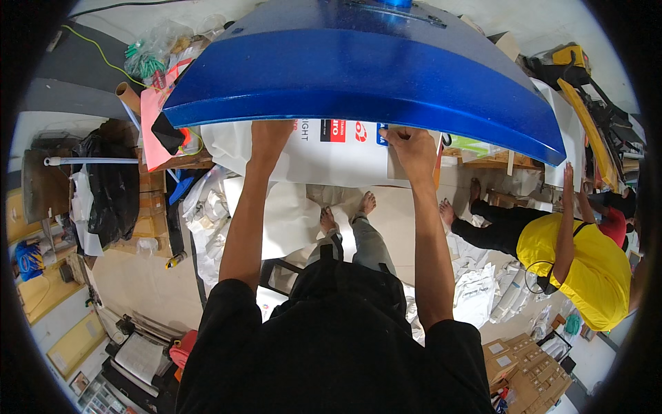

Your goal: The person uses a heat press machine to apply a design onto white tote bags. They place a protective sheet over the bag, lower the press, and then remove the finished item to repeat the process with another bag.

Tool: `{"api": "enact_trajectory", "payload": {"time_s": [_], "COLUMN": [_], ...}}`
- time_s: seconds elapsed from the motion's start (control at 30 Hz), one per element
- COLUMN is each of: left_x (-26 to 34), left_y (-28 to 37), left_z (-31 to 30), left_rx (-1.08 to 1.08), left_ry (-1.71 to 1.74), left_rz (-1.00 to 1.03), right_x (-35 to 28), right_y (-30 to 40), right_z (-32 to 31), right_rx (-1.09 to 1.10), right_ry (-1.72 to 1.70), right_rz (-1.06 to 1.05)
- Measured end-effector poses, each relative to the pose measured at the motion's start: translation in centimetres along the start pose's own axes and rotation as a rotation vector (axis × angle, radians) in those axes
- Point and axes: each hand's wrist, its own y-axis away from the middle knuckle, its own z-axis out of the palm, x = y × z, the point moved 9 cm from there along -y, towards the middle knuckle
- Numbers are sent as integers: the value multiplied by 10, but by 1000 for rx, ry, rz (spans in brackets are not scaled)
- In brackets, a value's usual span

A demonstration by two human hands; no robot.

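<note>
A large blue-painted metal plate (362, 72), apparently the upper platen of a heat press, spans the view above both hands. Under its front edge lies a white sheet (331, 160) bearing red, black and blue printed logos (336, 130). My left hand (271, 134) reaches in at the sheet's left part, its fingers hidden beneath the plate. At the right end of the logos is my right hand (414, 150), thumb and fingers bent close together beside a blue print (381, 135). Whether it pinches the sheet is unclear. A brownish sheet (397, 166) shows under the right wrist.
A person in a yellow shirt (579, 269) stands at the right, hands by another white sheet (556, 176). Crumpled plastic (207, 207) lies left of my legs. Cardboard boxes (532, 367) are stacked lower right. A pink sheet (155, 129) and cardboard tube (127, 97) sit left.
</note>
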Motion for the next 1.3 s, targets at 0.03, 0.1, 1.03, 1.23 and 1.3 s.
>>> {"api": "enact_trajectory", "payload": {"time_s": [0.03,0.1,1.03,1.23,1.3], "left_x": [-1,0,-4,-8,-9], "left_y": [0,0,-1,2,0], "left_z": [1,1,1,4,7], "left_rx": [-10,-30,-89,-64,-77], "left_ry": [13,40,97,2,-55], "left_rz": [-10,-29,-190,-95,-75], "right_x": [0,-1,4,7,9], "right_y": [0,0,-1,-1,-3], "right_z": [0,-1,2,3,3], "right_rx": [-1,-3,-46,-26,-8], "right_ry": [0,1,46,4,40], "right_rz": [-2,-5,34,35,29]}}
